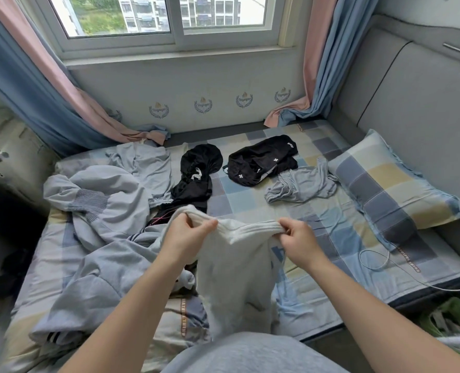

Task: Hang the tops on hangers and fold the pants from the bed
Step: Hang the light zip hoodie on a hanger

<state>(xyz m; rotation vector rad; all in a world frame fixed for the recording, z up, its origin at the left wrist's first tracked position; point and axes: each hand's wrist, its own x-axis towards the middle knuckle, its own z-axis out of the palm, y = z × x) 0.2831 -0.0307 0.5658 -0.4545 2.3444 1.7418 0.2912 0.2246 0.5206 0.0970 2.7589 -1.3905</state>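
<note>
Head view: my left hand [188, 235] and right hand [300, 244] both pinch the ribbed band of the white garment [234, 281], which hangs over the near edge of the bed [331, 219] (soft, light, limp, I judge); that band is the best place to hold it.

A window [169, 20] fills the top centre of the frame, with blue and pink curtains [35, 90] at both sides. At right, a checked pillow [393, 181] lies against a grey padded headboard [417, 103], with a thin white cable [360, 259] below the pillow.
</note>
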